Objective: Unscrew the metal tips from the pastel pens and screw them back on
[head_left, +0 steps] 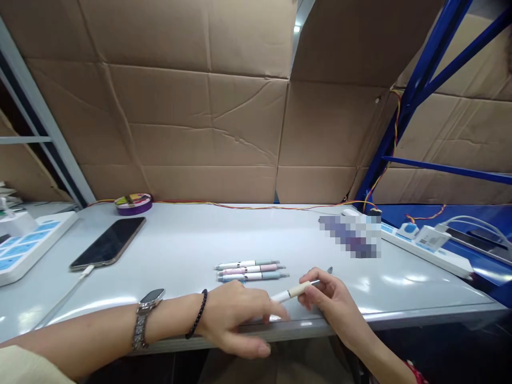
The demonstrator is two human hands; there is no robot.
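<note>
- The step in hand looked to be the handling of one cream-and-white pen (296, 290), held aslant between two bare hands above the near edge of the bench (180, 240).
- The right grip (330, 296) pinched its cream part between thumb and fingers; the left grip (240, 314) hung loose by the white end, thumb spread wide.
- Moving the pen on would likely have called for keeping that pinch firm, the barrel being slim, and for clearing the row of pens (266, 276) just beyond the left knuckles.
- Whether a left fingertip touched the white end could not be told; the curled fingers were partly hidden.
- The left hand also overlapped the row's near side, leaving the count uncertain.
- A pixelated patch (350, 237) masked whatever lay at the right rear.
</note>
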